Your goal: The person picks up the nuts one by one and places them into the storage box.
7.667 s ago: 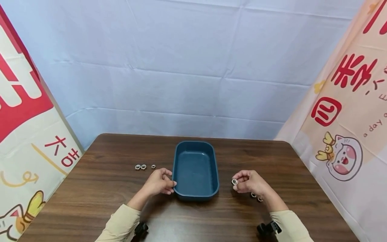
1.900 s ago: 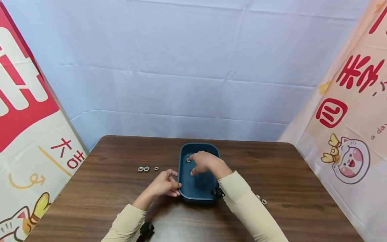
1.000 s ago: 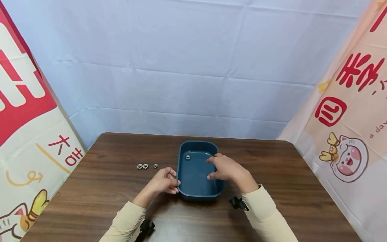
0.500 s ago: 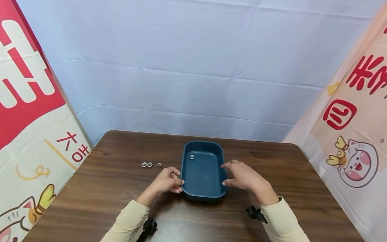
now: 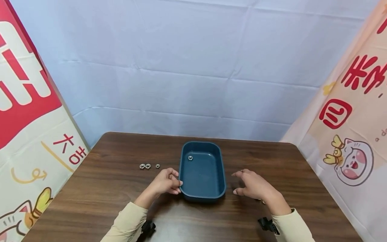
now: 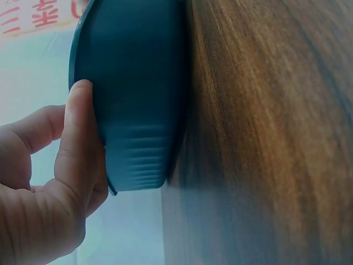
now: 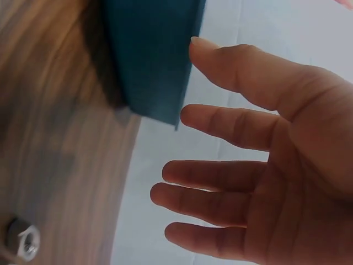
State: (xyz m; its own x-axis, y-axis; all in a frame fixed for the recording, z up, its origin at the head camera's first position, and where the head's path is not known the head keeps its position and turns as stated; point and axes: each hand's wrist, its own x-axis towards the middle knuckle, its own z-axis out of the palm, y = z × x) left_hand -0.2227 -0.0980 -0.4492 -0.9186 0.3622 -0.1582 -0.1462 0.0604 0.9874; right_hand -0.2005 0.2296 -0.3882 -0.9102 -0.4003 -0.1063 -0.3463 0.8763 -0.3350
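Observation:
A dark blue plastic bin stands on the wooden table, with one metal hex nut lying inside near its far left corner. My left hand holds the bin's left rim; the left wrist view has the fingers against the rim and outer wall. To the right of the bin, my right hand is held apart from it, fingers spread and holding nothing. Beneath that hand lie more nuts, mostly hidden in the head view; one nut shows in the right wrist view.
Left of the bin lie two larger nuts side by side and a smaller nut. The brown table has a back edge against a pale cloth backdrop. Printed banners hang at both sides.
The nut once pinched in my right hand was let go inside the bin. That hand has since drawn out, rightward and nearer me. My left hand has stayed at the rim.

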